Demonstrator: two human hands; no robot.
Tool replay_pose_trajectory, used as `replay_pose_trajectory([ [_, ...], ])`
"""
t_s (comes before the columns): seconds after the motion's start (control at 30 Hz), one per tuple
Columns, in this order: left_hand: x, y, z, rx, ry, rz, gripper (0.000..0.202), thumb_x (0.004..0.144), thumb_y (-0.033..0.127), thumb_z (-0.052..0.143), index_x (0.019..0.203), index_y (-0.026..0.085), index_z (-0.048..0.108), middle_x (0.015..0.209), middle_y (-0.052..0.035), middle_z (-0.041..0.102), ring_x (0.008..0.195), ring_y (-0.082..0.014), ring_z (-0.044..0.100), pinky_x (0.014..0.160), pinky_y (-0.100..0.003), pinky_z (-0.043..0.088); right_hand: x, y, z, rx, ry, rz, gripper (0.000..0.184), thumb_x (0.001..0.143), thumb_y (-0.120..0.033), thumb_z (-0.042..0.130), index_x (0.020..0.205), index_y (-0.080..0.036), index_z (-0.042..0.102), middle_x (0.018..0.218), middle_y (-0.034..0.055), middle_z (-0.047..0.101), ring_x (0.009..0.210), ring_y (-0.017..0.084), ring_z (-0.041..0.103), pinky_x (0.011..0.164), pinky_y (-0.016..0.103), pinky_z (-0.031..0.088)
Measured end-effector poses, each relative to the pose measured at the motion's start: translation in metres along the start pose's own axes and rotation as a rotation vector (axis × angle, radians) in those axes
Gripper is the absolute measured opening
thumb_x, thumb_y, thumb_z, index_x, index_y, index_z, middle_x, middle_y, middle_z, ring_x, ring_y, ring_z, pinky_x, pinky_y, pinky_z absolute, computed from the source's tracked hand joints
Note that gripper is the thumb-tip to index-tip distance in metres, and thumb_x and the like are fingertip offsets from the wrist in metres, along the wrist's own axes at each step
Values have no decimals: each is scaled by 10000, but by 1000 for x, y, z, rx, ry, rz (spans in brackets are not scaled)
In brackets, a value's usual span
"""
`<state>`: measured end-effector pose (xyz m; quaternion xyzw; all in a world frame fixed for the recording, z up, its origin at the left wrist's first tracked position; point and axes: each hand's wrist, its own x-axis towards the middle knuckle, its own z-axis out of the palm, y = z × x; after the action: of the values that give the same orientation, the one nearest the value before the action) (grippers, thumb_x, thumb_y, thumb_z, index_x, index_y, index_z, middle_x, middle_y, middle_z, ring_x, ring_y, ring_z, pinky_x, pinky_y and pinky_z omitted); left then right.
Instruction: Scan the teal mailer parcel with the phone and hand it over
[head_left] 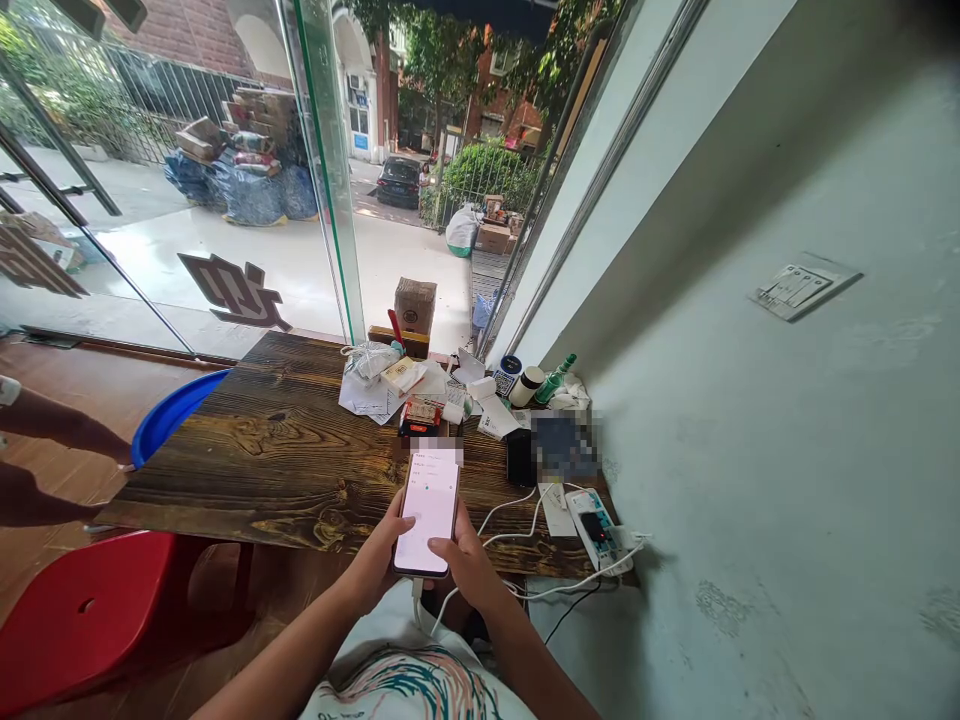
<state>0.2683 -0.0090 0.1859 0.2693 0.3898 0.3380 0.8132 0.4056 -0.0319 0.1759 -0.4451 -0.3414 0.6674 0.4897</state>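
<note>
**Fingers of both hands closed on a lit phone at the bench edge**

Fingers (pixel 396 512) of the left hand (pixel 373 565) wrap the left edge of the phone (pixel 427 510); the right hand (pixel 469 565) grips its lower right corner, thumb on the screen. The phone is held upright over the near edge of the bench (pixel 285 450), screen lit and pale. A white cable (pixel 525 520) runs from below the phone to a power strip (pixel 596 528) lying right of the phone on the bench corner. Beyond the phone lie loose papers (pixel 375 395), a small red box (pixel 421 412) and a green bottle (pixel 556 378). Left of the phone, off the bench, stand a red stool (pixel 82 610) and a blue basin (pixel 176 410). Another person's arm (pixel 60 425) shows at the far left.
</note>
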Motion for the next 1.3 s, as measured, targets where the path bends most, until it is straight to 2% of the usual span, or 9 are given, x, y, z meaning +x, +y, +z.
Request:
replay_pose_trajectory([
  [0.1, 1, -2, -4, -27, -42, -3, 703, 737, 308, 500, 1400, 265, 271, 1164, -102, 588, 693, -201, 578, 523, -350, 524, 0, -1, 0, -56, 27, -45, 545, 687, -289, 679, 1194, -206, 498, 1155, 76, 659, 998, 230, 626, 834, 359, 526],
  [0.17, 1, -2, -6, -25, -36, -8, 722, 718, 292, 502, 1399, 262, 261, 1168, -100, 583, 708, -205, 575, 543, -364, 531, 1, -1, 0, -84, 13, -63, 533, 699, -310, 677, 1188, -207, 492, 1179, 84, 644, 1039, 243, 608, 877, 385, 507],
  [0.3, 0, -2, -6, -38, -35, -8, 805, 652, 267, 514, 1408, 235, 241, 1123, -104, 589, 731, -224, 585, 542, -365, 530, 2, 2, -4, -140, -9, -88, 587, 656, -310, 694, 1189, -209, 470, 1170, 98, 631, 1007, 247, 601, 803, 366, 508],
  [0.47, 1, -5, -7, -55, -55, -6, 838, 665, 283, 505, 1439, 238, 185, 1145, -112, 585, 682, -222, 587, 547, -392, 530, 6, 9, -7, -64, -18, 1, 556, 646, -312, 621, 1166, -209, 452, 1052, 73, 658, 783, 185, 616, 641, 303, 491],
  [0.6, 4, -8, -9, -51, -51, 7, 865, 699, 312, 515, 1470, 222, 134, 1165, -134, 585, 657, -207, 574, 534, -391, 533, 5, 10, -6, -44, -12, -4, 542, 642, -296, 614, 1157, -213, 467, 1050, 61, 666, 812, 183, 624, 662, 295, 498],
  [0.73, 6, -10, -10, -41, -21, -9, 833, 785, 394, 525, 1489, 270, 97, 1170, -127, 588, 678, -205, 577, 514, -358, 523, 4, 9, -5, -11, -24, 1, 568, 672, -327, 600, 1210, -214, 460, 1063, 62, 673, 788, 187, 632, 636, 295, 496],
  [0.9, 8, -12, -12, -94, -50, 0, 862, 703, 362, 534, 1476, 263, 167, 1104, -100, 627, 665, -221, 568, 516, -366, 517, 9, 15, -11, 12, 29, -38, 497, 760, -436, 524, 1181, -174, 541, 1069, 75, 670, 875, 212, 620, 739, 325, 497],
  [1.07, 7, -10, -10, -137, -73, 4, 915, 673, 336, 565, 1484, 270, 146, 1098, -83, 642, 646, -214, 552, 511, -353, 512, 13, 20, -15, -24, 65, -46, 448, 767, -449, 520, 1116, -177, 592, 1049, 64, 664, 912, 206, 597, 778, 316, 481],
  [1.3, 10, -13, -12, -147, -104, 16, 843, 712, 326, 508, 1480, 264, 165, 1170, -84, 626, 584, -195, 556, 531, -370, 507, 4, 1, -7, -101, -49, -29, 617, 608, -282, 611, 1209, -225, 487, 960, 39, 659, 764, 191, 595, 631, 314, 503],
])
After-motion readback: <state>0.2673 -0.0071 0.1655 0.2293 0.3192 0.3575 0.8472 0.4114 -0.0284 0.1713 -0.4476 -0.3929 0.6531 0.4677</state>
